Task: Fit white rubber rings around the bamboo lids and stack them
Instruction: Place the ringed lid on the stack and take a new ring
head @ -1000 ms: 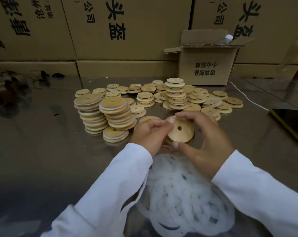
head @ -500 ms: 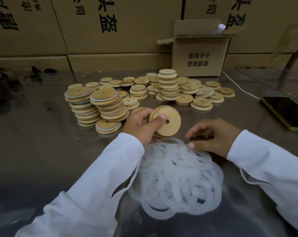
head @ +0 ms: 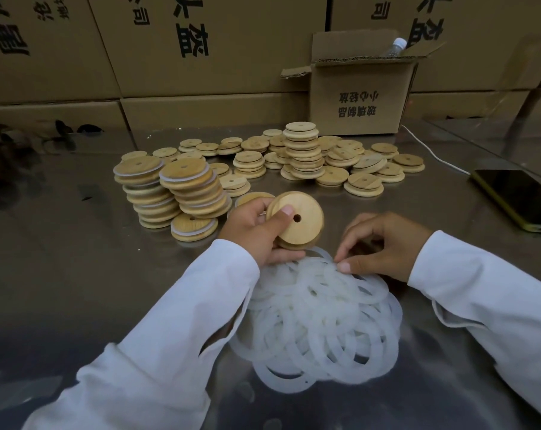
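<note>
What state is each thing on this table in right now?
held lid: tilted, no ring visible.
left hand: grips held lid.
ring pile: loose heap.
right hand: pinches ring pile's edge.
ringed stacks: upright.
small box: flaps open.
phone: screen dark.

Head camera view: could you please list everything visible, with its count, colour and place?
held lid: one, tan, in left hand
ringed lids: three stacks, tan with white rings, left of held lid
bare lids: many, tan, behind held lid
rubber rings: heap, translucent white, near centre
small box: one, brown, open, back right
bottle: one, clear, white cap, inside small box
cartons: several, brown, along back
phone: one, dark, right edge
cable: one, white, by phone
table: one, shiny grey
left hand: one, grips held lid
right hand: one, pinches a ring on the heap
</note>
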### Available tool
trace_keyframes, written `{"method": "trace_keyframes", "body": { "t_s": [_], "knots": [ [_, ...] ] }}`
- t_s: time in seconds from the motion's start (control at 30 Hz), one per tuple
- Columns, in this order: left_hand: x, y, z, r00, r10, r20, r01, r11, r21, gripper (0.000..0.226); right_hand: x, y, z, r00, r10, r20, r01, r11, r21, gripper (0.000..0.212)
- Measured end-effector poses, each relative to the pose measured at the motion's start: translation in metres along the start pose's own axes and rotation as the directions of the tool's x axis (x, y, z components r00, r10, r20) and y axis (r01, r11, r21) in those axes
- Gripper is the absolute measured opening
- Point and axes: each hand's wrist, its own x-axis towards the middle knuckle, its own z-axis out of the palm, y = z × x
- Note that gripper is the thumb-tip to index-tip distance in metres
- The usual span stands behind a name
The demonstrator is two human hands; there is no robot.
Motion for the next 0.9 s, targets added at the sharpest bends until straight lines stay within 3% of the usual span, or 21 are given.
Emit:
{"method": "trace_keyframes", "body": {
  "t_s": [0.1, 0.2, 0.3, 0.5, 0.6, 0.67, 0.9],
  "knots": [
    [0.000, 0.000, -0.001, 1.000, -0.008, 0.012, 0.009, 1.000, -0.019, 0.004, -0.001, -0.001, -0.002, 1.000, -0.005, -0.003, 0.005, 0.998, 0.070, 0.011],
    [0.001, 0.002, -0.003, 0.999, -0.038, 0.019, 0.040, 0.997, -0.066, 0.005, -0.003, -0.005, -0.009, 0.998, -0.057, 0.001, 0.050, 0.889, 0.456, 0.010],
    [0.000, 0.004, -0.005, 0.997, -0.045, 0.056, 0.053, 0.987, -0.153, 0.010, -0.002, -0.008, -0.011, 0.992, -0.064, -0.107, 0.116, 0.784, 0.609, 0.009],
    [-0.005, 0.006, 0.001, 0.994, -0.067, 0.090, 0.082, 0.983, -0.164, 0.012, 0.001, -0.026, 0.003, 0.963, 0.120, -0.243, 0.102, 0.669, 0.736, 0.019],
    [-0.006, 0.007, 0.004, 0.991, -0.085, 0.105, 0.103, 0.978, -0.183, 0.029, 0.004, -0.029, 0.011, 0.917, 0.240, -0.320, 0.068, 0.695, 0.716, 0.009],
    [-0.006, 0.005, 0.004, 0.990, -0.023, 0.140, 0.039, 0.993, -0.112, 0.034, 0.005, -0.029, 0.016, 0.882, 0.296, -0.367, 0.054, 0.710, 0.702, 0.010],
    [-0.009, 0.002, 0.005, 0.976, 0.096, 0.198, -0.094, 0.995, -0.017, 0.018, 0.004, -0.033, 0.022, 0.835, 0.268, -0.480, 0.117, 0.767, 0.631, 0.012]
  ]
}}
